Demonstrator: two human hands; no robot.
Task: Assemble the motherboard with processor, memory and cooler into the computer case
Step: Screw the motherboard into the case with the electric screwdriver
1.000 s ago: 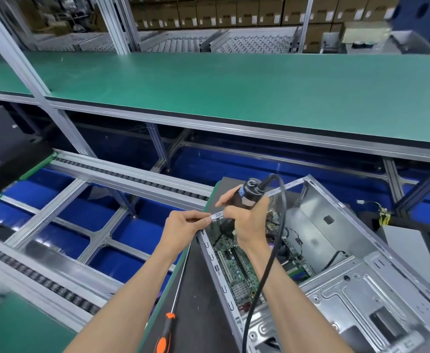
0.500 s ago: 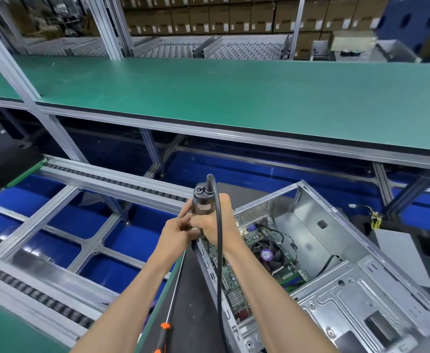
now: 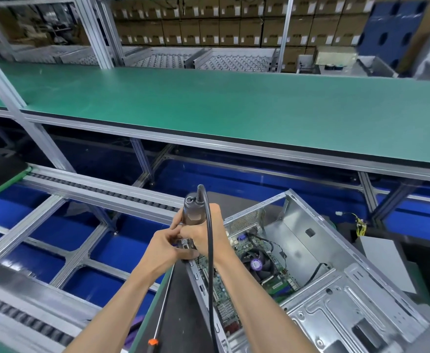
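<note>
Since second ago: driver swung upright, both hands drawn together at case's near-left corner. Right hand [image 3: 203,233] wrapped round electric screwdriver [image 3: 192,212], centre frame, long axis near vertical, tip hidden behind fingers. Left hand [image 3: 164,247] pinching at bit end, held item too small to tell. Computer case [image 3: 336,301] lower right; motherboard [image 3: 234,284] with cooler [image 3: 257,263] inside, just right-below grip. Manual screwdriver [image 3: 161,312] lying bottom centre.

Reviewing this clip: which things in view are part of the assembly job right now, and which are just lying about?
In use:
right hand gripping the electric screwdriver
left hand at the small metal part by the tool's lower end
computer case
motherboard
cooler

Lying about:
long manual screwdriver
yellow cable bundle
green shelf
cardboard boxes
</note>
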